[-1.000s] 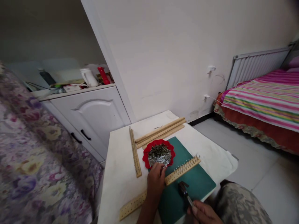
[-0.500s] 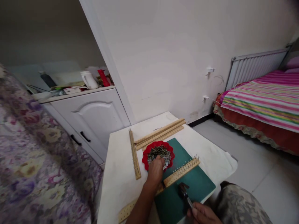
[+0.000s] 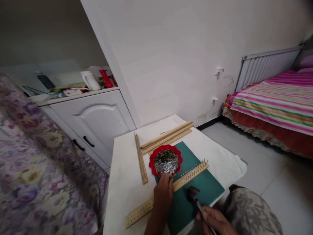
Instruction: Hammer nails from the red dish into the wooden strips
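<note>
My left hand (image 3: 165, 187) is at the near rim of the red scalloped bowl (image 3: 152, 163), fingers pinched together; what they hold is too small to make out. Silver and brassy nails (image 3: 167, 160) fill the bowl. Just right of that hand lies a wooden strip (image 3: 179, 185) with drilled holes, nails standing upright along its right part. My right hand (image 3: 214, 220) grips the handle of a claw hammer (image 3: 193, 192), its head over the green mat (image 3: 205, 192) on the near side of the strip.
More drilled strips lie on the white table (image 3: 119, 169): one strip (image 3: 140, 160) left of the bowl, several strips (image 3: 168, 135) behind it, another strip (image 3: 139, 213) at the near left. A white cabinet (image 3: 97, 120) and floral curtain (image 3: 49, 182) stand left, a bed (image 3: 274, 104) right.
My left hand has come out of the nails in the bowl, toward me and down to the bowl's near edge. The hammer stays in my right hand. The view has shifted slightly.
</note>
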`<state>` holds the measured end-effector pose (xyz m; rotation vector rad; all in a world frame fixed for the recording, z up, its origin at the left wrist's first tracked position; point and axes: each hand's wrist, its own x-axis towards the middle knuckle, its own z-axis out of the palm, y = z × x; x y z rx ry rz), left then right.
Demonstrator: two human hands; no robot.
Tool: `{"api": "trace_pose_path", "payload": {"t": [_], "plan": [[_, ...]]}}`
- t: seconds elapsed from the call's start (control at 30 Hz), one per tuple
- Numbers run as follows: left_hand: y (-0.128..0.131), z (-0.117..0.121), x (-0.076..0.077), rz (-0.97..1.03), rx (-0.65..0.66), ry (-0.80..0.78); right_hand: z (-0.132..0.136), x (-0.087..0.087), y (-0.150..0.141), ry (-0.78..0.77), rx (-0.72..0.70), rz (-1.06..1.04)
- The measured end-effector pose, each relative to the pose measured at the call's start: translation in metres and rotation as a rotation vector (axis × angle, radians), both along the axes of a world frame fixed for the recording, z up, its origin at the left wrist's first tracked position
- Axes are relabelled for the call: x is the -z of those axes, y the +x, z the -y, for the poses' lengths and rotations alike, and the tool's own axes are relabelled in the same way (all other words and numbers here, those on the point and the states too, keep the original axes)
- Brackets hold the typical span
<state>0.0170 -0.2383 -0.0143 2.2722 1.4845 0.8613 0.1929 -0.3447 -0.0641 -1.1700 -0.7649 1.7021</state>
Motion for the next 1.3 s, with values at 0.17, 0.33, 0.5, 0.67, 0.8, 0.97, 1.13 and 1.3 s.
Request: {"api": "trace_pose_path", "payload": {"t": [0.17, 0.33, 0.5, 0.67, 0.8, 0.97, 1.13, 1.3], "plan": [[0.014, 0.017, 0.013, 0.013, 0.017, -0.068, 0.001, 0.000, 0.000, 0.007, -0.002, -0.018], [0.021, 0.013, 0.018, -0.025, -0.004, -0.091, 0.001, -0.004, 0.000, 0.018, 0.016, -0.001], [0.023, 0.008, 0.021, -0.047, -0.013, -0.098, 0.001, -0.004, 0.001, 0.048, -0.013, 0.007], [0.027, 0.005, 0.024, -0.068, 0.014, -0.092, 0.000, -0.002, 0.001, 0.028, 0.005, -0.015], [0.030, 0.003, 0.023, -0.093, 0.008, -0.094, 0.001, -0.003, 0.000, 0.003, 0.030, -0.026], [0.034, 0.004, 0.022, 0.000, 0.000, -0.107, 0.002, -0.003, 0.000, -0.011, 0.026, -0.016], [0.039, 0.003, 0.029, 0.093, -0.044, -0.107, 0.001, -0.002, 0.001, 0.004, 0.013, -0.042], [0.042, 0.002, 0.037, 0.092, -0.083, -0.080, 0.002, 0.003, 0.000, 0.021, 0.001, -0.045]]}}
